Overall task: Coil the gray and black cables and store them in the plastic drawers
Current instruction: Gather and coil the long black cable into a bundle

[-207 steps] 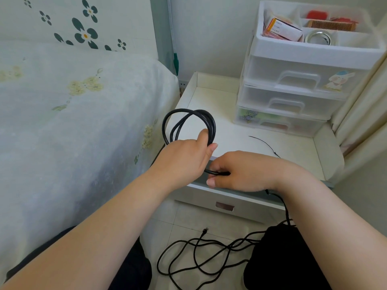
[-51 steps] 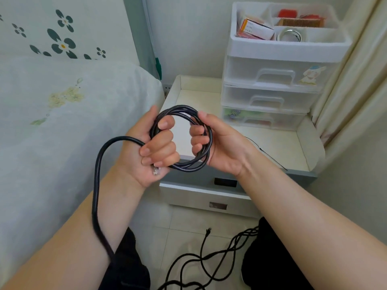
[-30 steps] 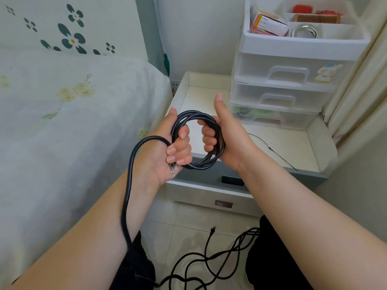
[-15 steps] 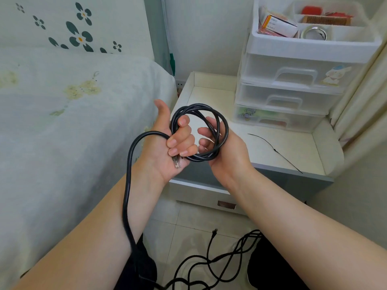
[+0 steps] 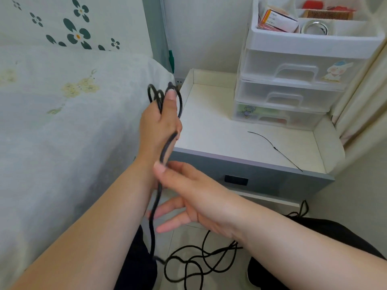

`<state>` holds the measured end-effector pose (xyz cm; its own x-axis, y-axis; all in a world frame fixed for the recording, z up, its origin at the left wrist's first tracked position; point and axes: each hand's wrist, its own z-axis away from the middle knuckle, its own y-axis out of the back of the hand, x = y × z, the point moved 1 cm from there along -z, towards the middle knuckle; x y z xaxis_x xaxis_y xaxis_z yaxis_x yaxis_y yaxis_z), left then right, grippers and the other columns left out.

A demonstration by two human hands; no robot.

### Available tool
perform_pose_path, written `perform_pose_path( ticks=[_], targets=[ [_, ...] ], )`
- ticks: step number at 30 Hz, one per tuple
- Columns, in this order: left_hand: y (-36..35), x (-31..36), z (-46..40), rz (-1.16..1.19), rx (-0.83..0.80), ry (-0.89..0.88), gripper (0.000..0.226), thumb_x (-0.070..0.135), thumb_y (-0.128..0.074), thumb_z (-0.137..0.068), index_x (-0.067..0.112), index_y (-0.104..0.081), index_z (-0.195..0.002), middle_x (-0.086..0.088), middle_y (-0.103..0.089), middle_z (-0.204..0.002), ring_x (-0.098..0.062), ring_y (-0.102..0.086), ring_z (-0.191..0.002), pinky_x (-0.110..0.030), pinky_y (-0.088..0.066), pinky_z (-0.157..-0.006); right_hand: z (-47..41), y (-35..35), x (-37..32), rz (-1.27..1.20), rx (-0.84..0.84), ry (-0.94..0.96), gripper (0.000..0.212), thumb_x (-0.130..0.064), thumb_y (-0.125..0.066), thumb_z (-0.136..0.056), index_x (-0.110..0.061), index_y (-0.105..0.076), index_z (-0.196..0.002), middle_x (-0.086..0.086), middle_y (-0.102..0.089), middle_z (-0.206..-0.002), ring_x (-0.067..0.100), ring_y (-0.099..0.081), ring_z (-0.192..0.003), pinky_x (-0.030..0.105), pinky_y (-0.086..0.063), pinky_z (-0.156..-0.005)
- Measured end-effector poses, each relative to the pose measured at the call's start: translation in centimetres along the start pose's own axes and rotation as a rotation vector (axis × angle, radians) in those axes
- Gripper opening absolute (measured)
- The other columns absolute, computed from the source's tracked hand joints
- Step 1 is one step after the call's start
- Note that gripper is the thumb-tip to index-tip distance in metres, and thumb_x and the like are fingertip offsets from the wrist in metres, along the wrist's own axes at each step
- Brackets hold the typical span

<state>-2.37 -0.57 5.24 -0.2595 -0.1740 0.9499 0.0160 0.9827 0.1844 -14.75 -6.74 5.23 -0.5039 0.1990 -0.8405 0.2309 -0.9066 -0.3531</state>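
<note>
Since a moment ago, the right hand (image 5: 188,197) has let go of the coil and dropped low, fingers spread, touching the black cable (image 5: 156,206). That cable hangs straight down from the left hand (image 5: 160,124), which grips the loops up near the nightstand (image 5: 240,164). Loose cable lies on the floor below, nearest the right hand.

The thin black rubber-coated cable (image 5: 156,208) looks matt and smooth; the frosted translucent plastic drawers (image 5: 293,88) are glossy, the white laminate counter (image 5: 211,126) smooth and satiny, the pale floral cloth bedsheet (image 5: 62,122) soft and matt
</note>
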Motion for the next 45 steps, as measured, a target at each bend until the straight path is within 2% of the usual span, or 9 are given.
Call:
perform_pose_path(
  ticks=[5,8,14,19,24,28,32,37,45],
  targets=[
    [0.3,-1.1,-0.2,-0.447,-0.124,-0.21,0.043,0.045,-0.045,-0.097,0.017,-0.04,-0.064,-0.011,-0.054,-0.058,-0.032,-0.055,-0.061,-0.042,-0.043,-0.059,1.2,1.7,-1.2,0.64,0.336,0.262,0.025,-0.034,-0.046,-0.097,-0.017,-0.055,-0.113,-0.002,-0.053,-0.069,0.01,-0.049,-0.055,0.034,-0.046,-0.059],
    [0.8,-1.5,-0.5,-0.474,-0.218,-0.202,0.041,0.05,-0.043,-0.095,0.022,-0.036,-0.065,-0.009,-0.056,-0.054,-0.029,-0.059,-0.054,-0.042,-0.049,-0.058,1.9,3.2,-2.3,0.76,0.486,0.343,0.029,-0.035,-0.04,-0.099,-0.026,-0.064,-0.086,-0.01,-0.043,-0.054,0.003,-0.039,-0.043,0.024,-0.033,-0.05],
    [0.9,-2.2,-0.3,-0.497,-0.36,-0.18,0.049,0.058,-0.033,-0.095,0.019,-0.041,-0.066,-0.003,-0.058,-0.043,-0.008,-0.056,-0.045,-0.031,-0.043,-0.059,3.0,5.1,-3.5,0.734,0.395,0.345,0.038,-0.032,-0.042,-0.099,-0.023,-0.065,-0.07,-0.011,-0.034,-0.043,0.004,-0.03,-0.037,0.012,-0.025,-0.041],
    [0.7,-1.3,0.5,-0.295,-0.549,0.041,0.068,0.069,-0.023,-0.085,0.009,-0.042,-0.06,0.0,-0.042,-0.033,-0.016,-0.042,-0.033,-0.027,-0.041,-0.044,3.0,7.9,-4.9,0.891,0.624,0.452,0.035,-0.041,-0.049,-0.094,-0.022,-0.064,-0.069,-0.004,-0.038,-0.05,0.007,-0.031,-0.043,0.025,-0.028,-0.048],
    [-0.5,-0.5,2.3,0.353,-0.884,0.506,0.062,0.071,-0.027,-0.083,0.015,-0.042,-0.061,0.005,-0.024,-0.033,-0.009,-0.019,-0.026,-0.019,-0.021,-0.034,1.3,11.5,-5.6,0.956,0.858,0.481,0.045,-0.056,-0.055,-0.086,-0.015,-0.052,-0.066,-0.01,-0.042,-0.048,0.006,-0.039,-0.048,0.029,-0.036,-0.053],
    [-0.2,0.0,2.1,0.852,-0.976,0.671,0.053,0.06,-0.034,-0.09,0.017,-0.046,-0.061,0.01,-0.032,-0.029,-0.003,-0.022,-0.022,-0.016,-0.02,-0.029,-0.5,11.6,-5.2,0.519,0.661,0.4,0.065,-0.057,-0.054,-0.087,0.007,-0.058,-0.096,0.008,-0.068,-0.085,0.018,-0.069,-0.083,0.039,-0.059,-0.078],
    [0.2,0.0,1.6,1.015,-0.964,0.692,0.051,0.053,-0.034,-0.095,0.017,-0.046,-0.061,0.008,-0.038,-0.029,-0.007,-0.016,-0.025,-0.017,-0.02,-0.029,-1.1,10.0,-4.7,0.114,0.361,0.273,0.056,-0.058,-0.044,-0.09,-0.01,-0.06,-0.115,0.01,-0.07,-0.111,0.027,-0.069,-0.097,0.044,-0.055,-0.089],
    [0.4,0.2,1.5,1.054,-0.894,0.703,0.049,0.048,-0.035,-0.096,0.018,-0.045,-0.059,0.007,-0.036,-0.028,-0.008,-0.016,-0.024,-0.018,-0.019,-0.029,-0.8,9.7,-4.4,-0.067,0.122,0.203,0.052,-0.044,-0.058,-0.077,-0.014,-0.055,-0.119,0.006,-0.065,-0.091,0.017,-0.059,-0.068,0.039,-0.056,-0.078],
    [0.3,0.6,1.5,0.73,-0.71,0.7,0.053,0.05,-0.043,-0.093,0.019,-0.038,-0.049,0.008,-0.023,-0.028,-0.005,-0.022,-0.021,-0.018,-0.02,-0.029,-0.9,9.4,-4.2,-0.267,0.003,0.152,0.021,-0.034,-0.058,-0.08,-0.014,-0.054,-0.074,-0.008,-0.037,-0.044,0.008,-0.043,-0.042,0.027,-0.053,-0.059]
  ],
)
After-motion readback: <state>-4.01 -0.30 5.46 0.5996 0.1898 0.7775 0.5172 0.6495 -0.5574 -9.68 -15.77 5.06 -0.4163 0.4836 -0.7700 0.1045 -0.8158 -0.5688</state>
